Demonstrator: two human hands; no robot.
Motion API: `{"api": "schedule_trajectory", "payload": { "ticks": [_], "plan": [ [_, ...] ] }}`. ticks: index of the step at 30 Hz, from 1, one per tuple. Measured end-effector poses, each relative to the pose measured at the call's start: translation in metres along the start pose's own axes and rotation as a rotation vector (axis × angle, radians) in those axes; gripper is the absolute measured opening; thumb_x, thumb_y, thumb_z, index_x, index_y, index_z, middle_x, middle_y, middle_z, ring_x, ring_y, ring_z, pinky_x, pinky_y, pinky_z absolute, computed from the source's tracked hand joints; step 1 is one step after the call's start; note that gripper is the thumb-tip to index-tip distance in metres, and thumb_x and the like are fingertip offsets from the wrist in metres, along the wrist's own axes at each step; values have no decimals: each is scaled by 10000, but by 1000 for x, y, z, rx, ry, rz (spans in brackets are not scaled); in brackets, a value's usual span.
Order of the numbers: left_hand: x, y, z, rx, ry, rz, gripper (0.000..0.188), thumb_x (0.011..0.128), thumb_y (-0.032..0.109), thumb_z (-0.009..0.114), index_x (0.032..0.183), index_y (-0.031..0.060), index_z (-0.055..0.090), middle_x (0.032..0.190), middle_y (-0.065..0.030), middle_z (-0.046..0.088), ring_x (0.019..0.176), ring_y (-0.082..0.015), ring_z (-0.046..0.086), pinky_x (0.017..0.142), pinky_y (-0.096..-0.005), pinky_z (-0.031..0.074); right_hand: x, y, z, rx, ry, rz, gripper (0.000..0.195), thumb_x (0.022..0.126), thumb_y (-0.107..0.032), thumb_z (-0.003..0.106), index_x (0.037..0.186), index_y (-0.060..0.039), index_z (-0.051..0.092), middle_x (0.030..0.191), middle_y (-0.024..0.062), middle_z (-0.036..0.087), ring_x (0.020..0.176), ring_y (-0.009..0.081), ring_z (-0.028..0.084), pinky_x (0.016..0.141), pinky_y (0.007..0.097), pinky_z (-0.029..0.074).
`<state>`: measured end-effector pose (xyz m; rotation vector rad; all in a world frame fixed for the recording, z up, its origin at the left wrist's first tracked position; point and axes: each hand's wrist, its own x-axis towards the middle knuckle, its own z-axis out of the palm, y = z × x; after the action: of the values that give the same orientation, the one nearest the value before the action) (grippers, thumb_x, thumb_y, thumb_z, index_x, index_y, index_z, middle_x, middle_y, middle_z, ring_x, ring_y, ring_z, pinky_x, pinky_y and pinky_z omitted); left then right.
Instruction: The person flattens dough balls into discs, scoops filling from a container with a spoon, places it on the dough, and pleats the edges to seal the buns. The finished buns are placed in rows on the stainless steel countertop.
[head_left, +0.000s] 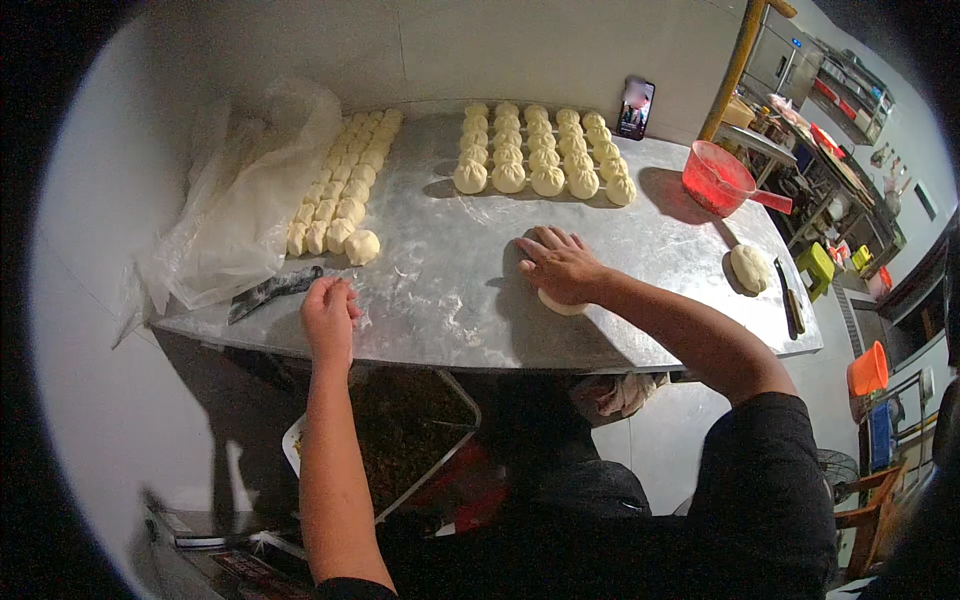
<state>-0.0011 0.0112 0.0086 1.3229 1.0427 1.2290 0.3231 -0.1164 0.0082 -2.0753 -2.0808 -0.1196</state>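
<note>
My right hand (559, 266) lies palm down on a piece of dough (562, 304), whose pale edge shows beneath the palm on the metal table (427, 315). At the table's front left edge, my left hand (330, 304) has its fingers curled; whether they hold anything is hidden. Beyond it, rows of cut dough pieces (341, 191) stand partly under a clear plastic sheet (232, 217), with one rounder dough ball (362, 247) at their near end. Several rows of pleated buns (544, 154) stand at the back of the table.
A dark blade-like tool (274, 291) lies at front left. On the right are a red plastic dipper (718, 180), a dough lump (750, 268) and a knife (791, 304). A phone (636, 109) leans against the wall. Below the table edge sits a tray of dark filling (405, 427).
</note>
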Motion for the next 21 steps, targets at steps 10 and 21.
{"api": "schedule_trajectory", "payload": {
  "ticks": [10,21],
  "plan": [
    [-1,0,-4,15,-15,33,118,873,132,544,851,16,553,702,-26,556,499,-74,476,425,-219,355,5,-35,-12,-78,-241,194,642,929,-515,302,1408,-92,244,1437,209,248,1344,389,208,1035,568,216],
    [-2,1,-3,-21,-16,71,117,861,134,552,838,19,560,695,-22,554,494,-72,472,421,-216,359,-2,-52,-20,-55,-228,247,653,927,-547,295,1425,-126,246,1456,220,221,1361,403,170,1051,580,182]
  ]
}}
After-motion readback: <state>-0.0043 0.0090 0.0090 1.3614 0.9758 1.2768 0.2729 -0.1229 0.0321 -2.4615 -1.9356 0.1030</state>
